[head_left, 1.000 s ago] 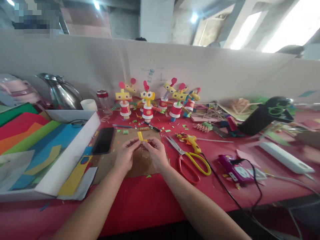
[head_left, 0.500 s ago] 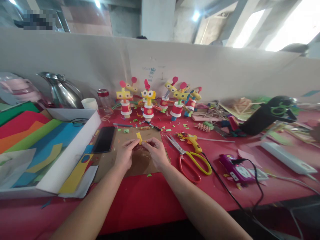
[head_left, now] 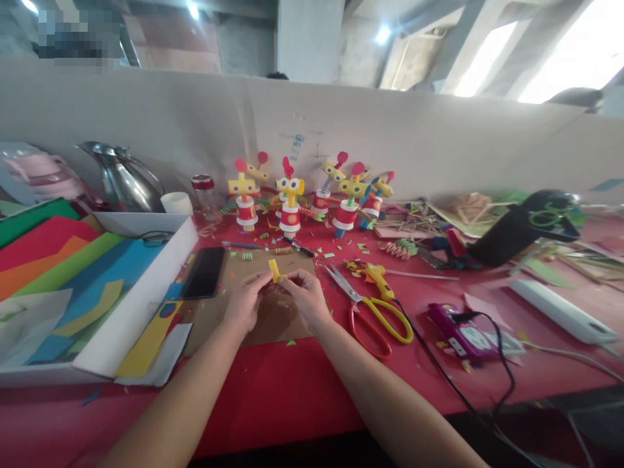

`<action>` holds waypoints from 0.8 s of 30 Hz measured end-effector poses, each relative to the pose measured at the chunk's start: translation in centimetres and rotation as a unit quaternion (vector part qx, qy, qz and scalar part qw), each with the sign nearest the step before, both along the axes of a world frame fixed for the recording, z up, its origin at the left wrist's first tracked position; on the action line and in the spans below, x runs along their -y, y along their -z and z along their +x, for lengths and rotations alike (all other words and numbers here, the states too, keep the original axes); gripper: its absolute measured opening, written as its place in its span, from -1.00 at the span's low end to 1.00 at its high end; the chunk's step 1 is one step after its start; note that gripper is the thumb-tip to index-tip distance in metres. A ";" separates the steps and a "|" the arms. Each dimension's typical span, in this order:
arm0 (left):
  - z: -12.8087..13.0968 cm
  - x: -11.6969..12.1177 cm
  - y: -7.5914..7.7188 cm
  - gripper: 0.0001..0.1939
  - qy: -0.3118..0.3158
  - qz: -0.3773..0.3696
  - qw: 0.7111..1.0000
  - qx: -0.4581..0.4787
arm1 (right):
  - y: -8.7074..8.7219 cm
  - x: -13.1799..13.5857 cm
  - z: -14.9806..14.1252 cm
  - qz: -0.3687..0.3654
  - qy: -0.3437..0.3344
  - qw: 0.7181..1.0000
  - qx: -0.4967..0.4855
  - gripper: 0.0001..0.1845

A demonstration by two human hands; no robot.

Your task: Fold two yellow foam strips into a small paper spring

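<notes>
A small folded strip of yellow paper (head_left: 274, 270) is pinched between my two hands above the brown cardboard sheet (head_left: 277, 325). My left hand (head_left: 247, 300) grips it from the left with thumb and finger. From the other side my right hand (head_left: 307, 298) holds its short end, fingers closed. One end of the strip points up and away; its lower part is partly covered by my fingertips. Just past the hands lie little coiled paper springs (head_left: 283, 251) and a pen (head_left: 298, 247).
Scissors (head_left: 361, 300) and a yellow glue gun (head_left: 379, 279) lie to the right, near a purple power socket (head_left: 463, 335) with cables. A phone (head_left: 203, 273) and a white box (head_left: 131, 318) of coloured paper are on the left. Several paper-cup figures (head_left: 290, 218) stand behind.
Both hands keep their pinch on the yellow paper strip, nearly still. The whole view has shifted very slightly.
</notes>
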State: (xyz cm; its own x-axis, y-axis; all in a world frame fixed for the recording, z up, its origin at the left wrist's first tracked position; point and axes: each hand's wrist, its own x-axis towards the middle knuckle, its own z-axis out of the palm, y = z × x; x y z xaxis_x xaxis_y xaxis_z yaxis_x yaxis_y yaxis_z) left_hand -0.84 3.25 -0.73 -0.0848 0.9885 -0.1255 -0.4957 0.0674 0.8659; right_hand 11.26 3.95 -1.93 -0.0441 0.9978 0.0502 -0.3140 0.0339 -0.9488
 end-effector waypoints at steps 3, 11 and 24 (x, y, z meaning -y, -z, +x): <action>-0.4 0.0 -0.1 -0.74 0.040 0.004 0.999 -0.033 | -0.1 0.0 0.0 0.014 0.006 1.000 0.014 -0.81; -0.8 -0.3 0.3 -0.69 0.021 0.058 0.997 -0.049 | -1.2 0.4 0.3 0.020 -0.009 0.999 0.030 -0.77; -1.3 -0.1 0.0 -0.73 0.118 0.037 0.984 -0.132 | -0.9 -0.1 0.7 0.057 -0.003 0.993 0.101 -0.85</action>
State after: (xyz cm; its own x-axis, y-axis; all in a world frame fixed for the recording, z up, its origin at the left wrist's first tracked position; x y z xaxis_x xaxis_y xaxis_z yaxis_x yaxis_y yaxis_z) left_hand -2.15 3.40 -0.73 0.1280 0.9901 -0.0575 -0.2308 0.0861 0.9692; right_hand 11.96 4.09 -1.00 -0.0715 0.9858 0.1520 -0.1188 0.1429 -0.9826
